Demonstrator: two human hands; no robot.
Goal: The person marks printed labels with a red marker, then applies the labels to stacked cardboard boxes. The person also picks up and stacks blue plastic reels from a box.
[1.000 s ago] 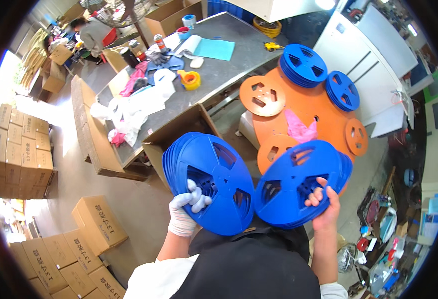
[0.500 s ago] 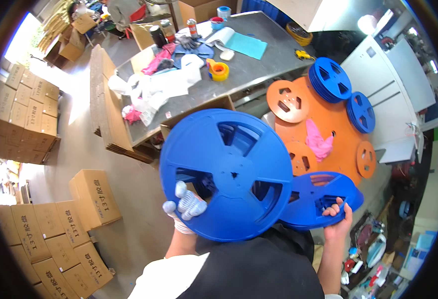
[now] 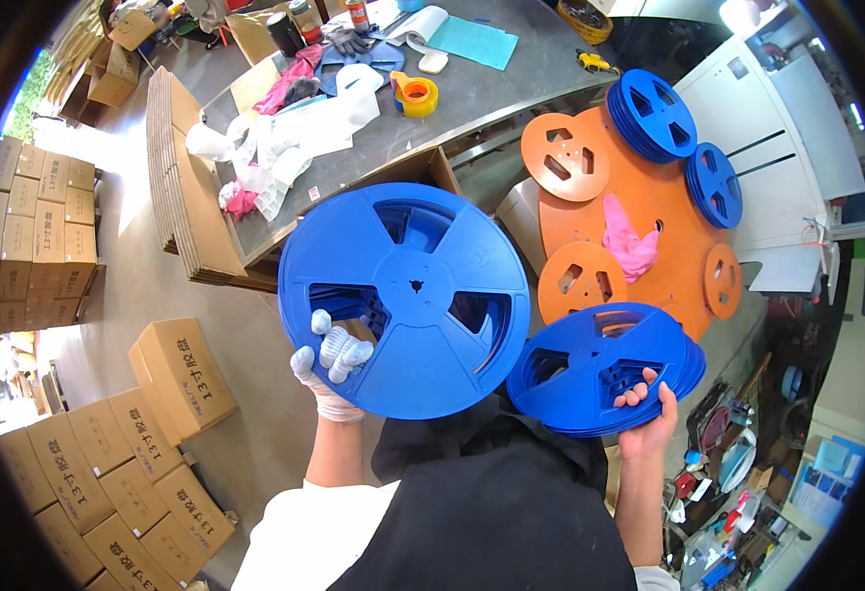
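My left hand (image 3: pixel 335 366), in a white knit glove, grips a stack of large blue plastic reels (image 3: pixel 423 345) by the rim, fingers hooked through a cut-out of the front one. The thumb lies against the outer edge. Bare, my right hand (image 3: pixel 652 409) holds another stack of blue reels (image 3: pixel 590 345), its fingers curled through a slot and its palm under the rim. This stack is tilted flatter than the left one. The two stacks sit side by side before my body, over a black apron (image 3: pixel 482 502). How many reels each holds is hard to tell.
An orange round table (image 3: pixel 679 251) carries blue reel stacks (image 3: pixel 652 113), orange discs (image 3: pixel 565 158) and a pink cloth (image 3: pixel 630 241). Behind the left stack is an open carton (image 3: pixel 442 172) by a grey workbench (image 3: pixel 492 94) with yellow tape (image 3: pixel 416 97). Cartons (image 3: pixel 181 379) stand at left.
Both reel stacks have shifted left in view, and the right one shows more of its layered edge. The surroundings have moved slightly as my head turned. Both hands keep their hold.
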